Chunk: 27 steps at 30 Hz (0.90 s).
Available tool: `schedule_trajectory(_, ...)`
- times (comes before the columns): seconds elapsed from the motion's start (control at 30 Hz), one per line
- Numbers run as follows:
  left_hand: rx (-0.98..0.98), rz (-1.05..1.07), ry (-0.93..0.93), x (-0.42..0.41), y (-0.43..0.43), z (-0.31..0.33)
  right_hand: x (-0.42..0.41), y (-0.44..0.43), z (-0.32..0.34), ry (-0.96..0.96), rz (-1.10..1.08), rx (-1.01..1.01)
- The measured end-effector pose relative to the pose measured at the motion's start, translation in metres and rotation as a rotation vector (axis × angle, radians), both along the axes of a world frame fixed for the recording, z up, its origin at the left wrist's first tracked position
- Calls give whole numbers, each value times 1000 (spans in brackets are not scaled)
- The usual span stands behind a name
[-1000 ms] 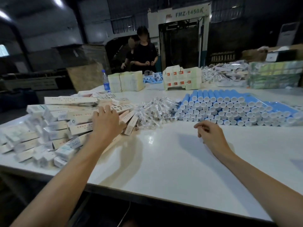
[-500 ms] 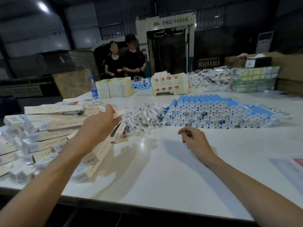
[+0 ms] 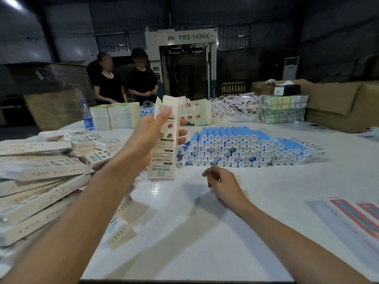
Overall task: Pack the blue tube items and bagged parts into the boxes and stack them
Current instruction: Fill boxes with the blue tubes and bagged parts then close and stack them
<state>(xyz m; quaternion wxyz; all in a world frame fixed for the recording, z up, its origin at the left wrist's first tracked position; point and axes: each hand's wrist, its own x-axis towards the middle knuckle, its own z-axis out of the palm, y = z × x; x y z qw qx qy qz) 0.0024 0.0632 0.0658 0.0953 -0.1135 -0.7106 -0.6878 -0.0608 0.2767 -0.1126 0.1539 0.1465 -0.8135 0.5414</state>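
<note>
Obs.: left hand (image 3: 147, 140) grips one box (image 3: 164, 152) upright above the worktop (image 3: 205, 232), between the loose pile of boxes (image 3: 41, 177) and the stack of blue tubes (image 3: 242, 148); right hand (image 3: 223, 185) rests on the worktop, fingers loosely curled, holding nothing. Risk, as judged: held one-handed at mid-length, the thin card may crush or twist when a tube is pushed in. Drawing a tube from low in the stack could set others rolling; bagged parts (image 3: 180, 162) sit mostly hidden behind the box.
</note>
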Motion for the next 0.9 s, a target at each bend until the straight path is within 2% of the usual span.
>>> schedule_trajectory(0.17,197,-140,-144,-16,51,-54,8,-2,6,36,-41,-44)
schedule_trajectory(0.23,294,-157,-255,-21,66,-85,3,3,22,53,-158,-85)
schedule_trajectory(0.37,495,-200,-415,-38,56,-122,-32,49,75,81,-419,-33)
schedule_trajectory(0.6,457,-65,-410,-54,14,-141,-115,118,126,1,-671,364)
schedule_trajectory(0.77,523,-80,-407,-45,-15,-143,-147,129,128,-192,-599,632)
schedule_trajectory(0.9,516,-127,-265,-40,-16,-141,-156,126,129,-280,-542,737)
